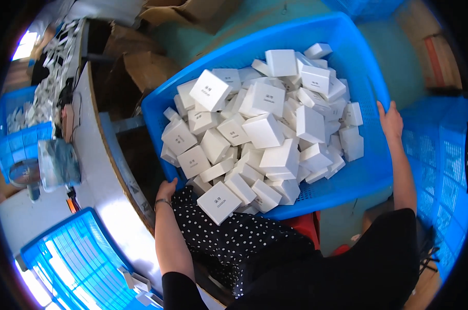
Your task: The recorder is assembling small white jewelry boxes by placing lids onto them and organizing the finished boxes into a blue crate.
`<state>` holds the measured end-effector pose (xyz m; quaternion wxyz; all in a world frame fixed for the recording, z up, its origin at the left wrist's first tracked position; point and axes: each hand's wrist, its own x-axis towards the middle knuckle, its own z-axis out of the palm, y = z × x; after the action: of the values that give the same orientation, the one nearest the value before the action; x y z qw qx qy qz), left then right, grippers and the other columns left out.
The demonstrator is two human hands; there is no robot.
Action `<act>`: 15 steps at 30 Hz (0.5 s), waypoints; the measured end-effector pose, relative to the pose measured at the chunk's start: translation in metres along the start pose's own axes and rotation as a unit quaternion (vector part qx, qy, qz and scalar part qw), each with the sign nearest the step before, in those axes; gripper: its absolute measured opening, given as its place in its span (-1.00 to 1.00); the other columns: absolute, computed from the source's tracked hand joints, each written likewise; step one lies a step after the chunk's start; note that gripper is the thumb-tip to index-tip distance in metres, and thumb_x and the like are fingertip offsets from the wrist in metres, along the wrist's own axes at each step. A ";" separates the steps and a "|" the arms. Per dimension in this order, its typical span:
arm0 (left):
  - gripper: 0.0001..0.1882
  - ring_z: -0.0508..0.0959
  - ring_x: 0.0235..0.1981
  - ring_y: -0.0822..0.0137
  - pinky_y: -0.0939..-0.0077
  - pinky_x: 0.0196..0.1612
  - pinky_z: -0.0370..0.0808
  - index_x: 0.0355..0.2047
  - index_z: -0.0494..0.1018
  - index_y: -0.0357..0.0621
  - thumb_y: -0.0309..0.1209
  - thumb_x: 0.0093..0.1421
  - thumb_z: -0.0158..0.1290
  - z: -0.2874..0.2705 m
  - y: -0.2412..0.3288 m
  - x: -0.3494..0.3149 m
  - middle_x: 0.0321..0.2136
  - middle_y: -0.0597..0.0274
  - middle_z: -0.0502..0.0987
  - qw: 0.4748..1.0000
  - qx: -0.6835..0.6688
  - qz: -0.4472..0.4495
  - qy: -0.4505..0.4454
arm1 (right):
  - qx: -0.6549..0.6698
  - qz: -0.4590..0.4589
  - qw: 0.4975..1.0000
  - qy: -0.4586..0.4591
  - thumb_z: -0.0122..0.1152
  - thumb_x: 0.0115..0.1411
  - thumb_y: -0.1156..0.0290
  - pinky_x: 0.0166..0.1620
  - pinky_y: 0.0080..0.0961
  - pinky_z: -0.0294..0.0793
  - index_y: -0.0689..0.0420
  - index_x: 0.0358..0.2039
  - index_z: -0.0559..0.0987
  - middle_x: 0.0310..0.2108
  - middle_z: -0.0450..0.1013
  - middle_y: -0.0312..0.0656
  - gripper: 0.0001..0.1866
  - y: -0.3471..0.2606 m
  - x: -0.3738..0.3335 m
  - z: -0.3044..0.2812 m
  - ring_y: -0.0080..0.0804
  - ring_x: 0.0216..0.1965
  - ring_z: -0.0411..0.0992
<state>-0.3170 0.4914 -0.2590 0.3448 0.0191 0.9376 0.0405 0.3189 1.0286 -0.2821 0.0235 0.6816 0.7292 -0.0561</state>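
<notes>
A large blue plastic basket (369, 165) fills the middle of the view, tilted and close to my lap. Heaped inside it are many small white cardboard boxes (267, 98) with dark print, lying at all angles. One white box (219, 202) rests over the near rim, beside my dotted clothing. My left hand (166, 190) is closed on the basket's near left corner, its fingertips partly hidden. On the right side, my right hand (391, 121) grips the rim with fingers bent over the edge.
A pale workbench (97, 175) runs along the left, bearing a blue basket (71, 253). Another blue basket (25, 144) with white pieces stands farther left. Blue crates (435, 170) stand at the right. Open cardboard cartons (141, 72) lie beyond the bench. Something red (303, 227) shows below the basket.
</notes>
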 end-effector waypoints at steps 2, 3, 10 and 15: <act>-0.39 0.64 -0.03 -0.02 0.18 0.04 0.50 -0.11 0.57 -0.50 -0.02 0.27 0.15 -0.006 -0.015 0.001 -0.11 -0.27 0.63 0.998 0.027 -0.004 0.057 | 0.008 0.001 1.000 -0.020 -0.06 0.38 -0.23 -0.13 0.09 0.57 0.23 -0.04 0.44 -0.21 0.58 0.26 -0.34 -0.006 -0.005 0.001 0.29 -0.20 0.57; -0.39 0.64 -0.03 -0.02 0.18 0.04 0.50 -0.11 0.57 -0.50 -0.02 0.27 0.15 -0.007 -0.012 0.001 -0.11 -0.27 0.63 0.998 0.032 0.002 0.054 | 0.006 -0.004 1.000 -0.015 -0.06 0.38 -0.24 -0.12 0.09 0.57 0.24 -0.02 0.44 -0.20 0.59 0.25 -0.32 -0.011 -0.002 0.003 0.28 -0.19 0.57; -0.41 0.62 -0.02 -0.15 0.13 0.04 0.51 -0.19 0.61 -0.45 0.01 0.24 0.16 -0.004 0.014 -0.014 -0.12 -0.33 0.62 0.995 0.068 0.003 0.071 | -0.004 0.001 1.000 0.004 -0.06 0.38 -0.23 -0.07 0.06 0.58 0.29 0.13 0.42 -0.15 0.57 0.28 -0.25 0.001 -0.001 0.012 0.25 -0.12 0.57; -0.41 0.62 -0.02 -0.16 0.12 0.04 0.51 -0.21 0.61 -0.44 0.01 0.20 0.16 -0.009 0.012 -0.020 -0.13 -0.36 0.61 0.993 0.096 0.007 0.068 | -0.011 -0.013 1.000 0.011 -0.06 0.38 -0.23 -0.06 0.07 0.56 0.29 0.09 0.43 -0.14 0.56 0.30 -0.26 0.000 0.005 0.014 0.28 -0.12 0.56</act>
<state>-0.3073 0.5019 -0.2384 0.2767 0.0555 0.9582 -0.0457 0.3183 1.0319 -0.2961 0.0222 0.6726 0.7385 -0.0415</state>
